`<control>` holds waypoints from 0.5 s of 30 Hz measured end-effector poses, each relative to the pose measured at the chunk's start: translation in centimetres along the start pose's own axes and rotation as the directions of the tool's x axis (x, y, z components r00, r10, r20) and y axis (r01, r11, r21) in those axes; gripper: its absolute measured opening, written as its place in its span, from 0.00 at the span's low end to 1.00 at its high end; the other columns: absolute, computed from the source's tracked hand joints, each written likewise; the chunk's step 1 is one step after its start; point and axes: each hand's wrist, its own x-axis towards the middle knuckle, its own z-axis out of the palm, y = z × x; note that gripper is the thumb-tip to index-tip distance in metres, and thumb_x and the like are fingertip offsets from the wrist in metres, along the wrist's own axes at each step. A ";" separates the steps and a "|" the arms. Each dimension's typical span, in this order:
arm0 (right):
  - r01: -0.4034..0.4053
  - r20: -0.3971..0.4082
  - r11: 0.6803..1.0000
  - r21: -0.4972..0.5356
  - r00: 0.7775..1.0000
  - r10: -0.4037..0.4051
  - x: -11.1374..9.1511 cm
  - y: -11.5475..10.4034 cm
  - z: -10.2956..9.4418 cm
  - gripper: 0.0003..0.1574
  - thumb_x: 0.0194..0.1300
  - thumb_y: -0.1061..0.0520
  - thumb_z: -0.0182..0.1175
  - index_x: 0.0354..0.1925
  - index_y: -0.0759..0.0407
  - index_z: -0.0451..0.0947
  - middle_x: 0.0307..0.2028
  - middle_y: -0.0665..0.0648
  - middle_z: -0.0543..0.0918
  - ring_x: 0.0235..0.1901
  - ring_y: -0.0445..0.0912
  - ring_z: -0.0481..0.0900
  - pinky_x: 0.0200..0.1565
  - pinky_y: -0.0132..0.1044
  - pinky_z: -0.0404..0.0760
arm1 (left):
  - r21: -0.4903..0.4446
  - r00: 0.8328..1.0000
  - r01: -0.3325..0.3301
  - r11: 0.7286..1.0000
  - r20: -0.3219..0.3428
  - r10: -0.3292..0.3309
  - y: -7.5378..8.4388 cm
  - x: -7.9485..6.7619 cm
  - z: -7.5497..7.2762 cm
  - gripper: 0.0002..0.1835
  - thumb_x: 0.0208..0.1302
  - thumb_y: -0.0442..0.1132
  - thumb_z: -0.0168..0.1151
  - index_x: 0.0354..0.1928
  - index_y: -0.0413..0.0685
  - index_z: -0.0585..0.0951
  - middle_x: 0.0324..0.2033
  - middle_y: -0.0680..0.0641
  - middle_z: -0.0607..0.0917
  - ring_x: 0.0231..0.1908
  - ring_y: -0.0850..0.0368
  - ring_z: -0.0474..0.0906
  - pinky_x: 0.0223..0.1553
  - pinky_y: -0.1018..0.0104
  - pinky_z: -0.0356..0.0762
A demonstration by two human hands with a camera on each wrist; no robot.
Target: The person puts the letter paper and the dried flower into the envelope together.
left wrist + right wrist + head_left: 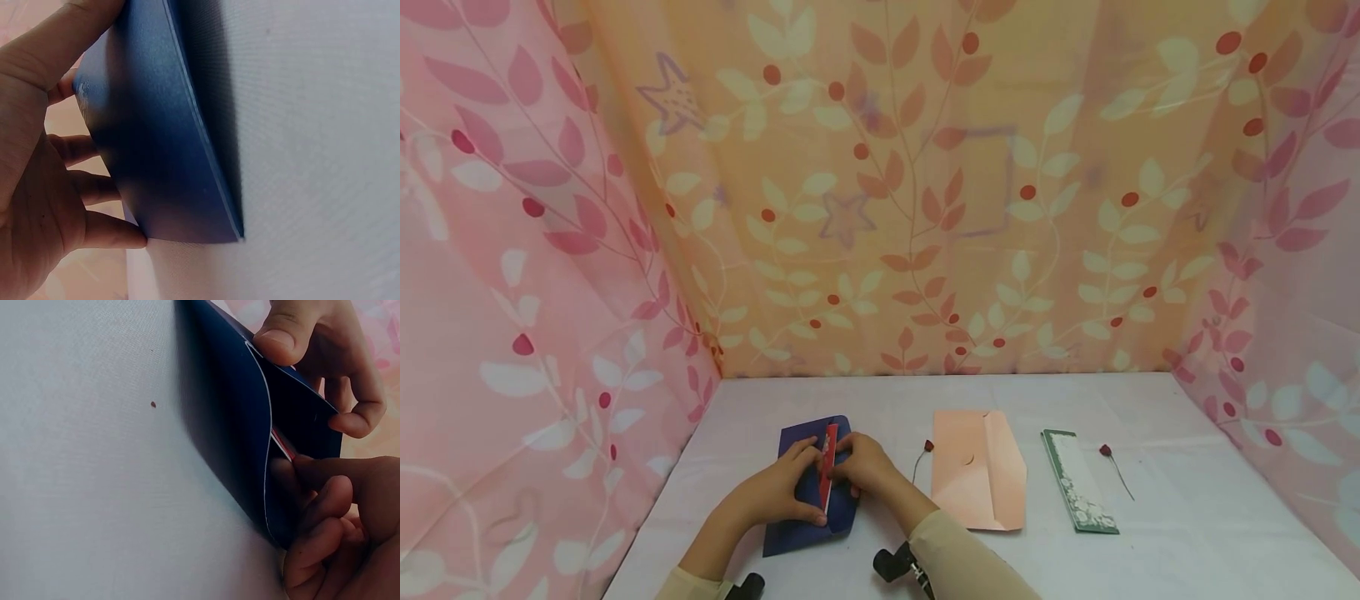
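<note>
A dark blue envelope point(790, 537) lies on the left part of the white table, its mouth facing right. A slim red card point(828, 467) sits in that mouth, partly outside it. My left hand point(771, 493) grips the envelope, thumb near the mouth's edge. In the left wrist view the fingers of the left hand point(44, 162) hold the envelope's edge. My right hand point(872, 467) pinches the red card at the mouth. The right wrist view shows the gaping envelope point(228, 419) with a sliver of the card point(284, 445) by the fingertips; the rest is hidden inside.
A peach envelope point(958, 492) lies right of my right hand, with a dried red rose point(928, 447) at its left edge. Farther right are a white card with a green floral border point(1078, 492) and another rose point(1106, 451). Patterned curtains point(910, 250) stand behind the table.
</note>
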 end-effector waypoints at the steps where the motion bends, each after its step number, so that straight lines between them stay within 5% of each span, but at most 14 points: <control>1: 0.003 0.005 1.000 0.003 1.000 -0.003 0.0 0.0 0.0 0.26 0.54 0.58 0.77 0.49 0.60 0.79 0.23 0.56 0.80 0.07 0.41 0.70 0.11 0.30 0.71 | 0.002 1.000 -0.001 1.000 -0.001 0.001 0.0 0.0 0.0 0.44 0.43 0.68 0.79 0.61 0.62 0.72 0.76 0.36 0.60 0.69 0.31 0.67 0.64 0.31 0.68; 15: -0.017 -0.009 0.999 0.046 1.000 0.018 0.2 0.0 0.9 0.37 0.53 0.55 0.79 0.58 0.57 0.74 0.19 0.58 0.80 0.06 0.41 0.70 0.09 0.32 0.69 | 0.016 1.000 -0.007 1.000 -0.009 0.007 0.1 -0.2 0.0 0.42 0.43 0.69 0.79 0.58 0.64 0.71 0.76 0.37 0.61 0.69 0.32 0.68 0.63 0.32 0.70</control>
